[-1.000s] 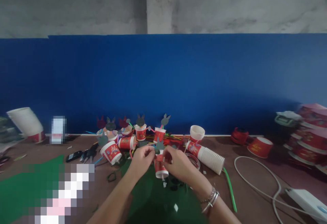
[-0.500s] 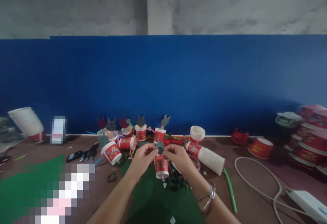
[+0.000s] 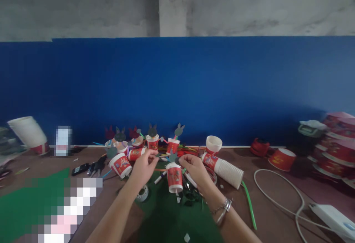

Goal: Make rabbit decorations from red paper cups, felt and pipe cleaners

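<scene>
While the left hand (image 3: 144, 165) pinches a small dark disc (image 3: 157, 155), the fingertips of the right hand (image 3: 196, 169) converge; their grip cannot be confirmed. The red cup (image 3: 174, 179) is roughly upright over the green sheet (image 3: 166, 222), between the 2 hands, its gray eared cutout (image 3: 173, 157) nearer the right fingertips.

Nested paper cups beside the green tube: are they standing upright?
No, the nested paper cups lie on their side near the green tube.
</scene>
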Demonstrator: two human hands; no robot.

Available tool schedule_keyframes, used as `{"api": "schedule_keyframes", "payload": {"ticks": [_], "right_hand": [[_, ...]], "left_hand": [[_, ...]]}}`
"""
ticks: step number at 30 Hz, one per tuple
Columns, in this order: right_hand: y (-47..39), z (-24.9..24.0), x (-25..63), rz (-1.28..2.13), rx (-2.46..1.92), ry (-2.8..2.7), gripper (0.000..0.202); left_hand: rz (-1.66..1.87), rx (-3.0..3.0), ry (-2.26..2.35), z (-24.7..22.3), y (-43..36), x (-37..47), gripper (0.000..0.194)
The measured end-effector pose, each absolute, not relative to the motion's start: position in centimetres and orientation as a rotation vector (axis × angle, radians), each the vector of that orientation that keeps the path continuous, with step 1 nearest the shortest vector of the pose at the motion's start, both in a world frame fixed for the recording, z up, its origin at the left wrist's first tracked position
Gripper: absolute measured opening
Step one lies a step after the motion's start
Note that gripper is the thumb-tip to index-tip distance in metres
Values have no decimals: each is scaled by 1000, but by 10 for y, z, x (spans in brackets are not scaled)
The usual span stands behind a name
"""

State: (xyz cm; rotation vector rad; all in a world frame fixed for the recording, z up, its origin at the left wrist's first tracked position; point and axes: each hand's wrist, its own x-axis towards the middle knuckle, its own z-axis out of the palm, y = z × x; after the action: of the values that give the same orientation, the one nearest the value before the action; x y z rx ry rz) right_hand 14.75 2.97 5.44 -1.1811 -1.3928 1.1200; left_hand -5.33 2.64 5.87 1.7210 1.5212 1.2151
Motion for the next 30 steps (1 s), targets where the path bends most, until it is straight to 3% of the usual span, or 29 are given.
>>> {"api": "schedule_keyframes", "payload": {"ticks": [3,8,12,25,30], "right_hand": [[35,46,146,970,-1232,-1471,18],[33,35,136,946,-1270,-1557,16],[32,28,128,1120,-1282,-1422,15],[31,23,127,1313,-1156,-1297,23],[38,18,130,1190,-1208,-1278,20]], "left_hand": [[903,1647,1606,46,37,-79,23],[741,1551,1393,38,39,-80,39],[836,1291,1224,38,38,-61,29],[1215,975,1069,16,40,-23,42],[1245,1024,1071,14,42,-23,46]]}}
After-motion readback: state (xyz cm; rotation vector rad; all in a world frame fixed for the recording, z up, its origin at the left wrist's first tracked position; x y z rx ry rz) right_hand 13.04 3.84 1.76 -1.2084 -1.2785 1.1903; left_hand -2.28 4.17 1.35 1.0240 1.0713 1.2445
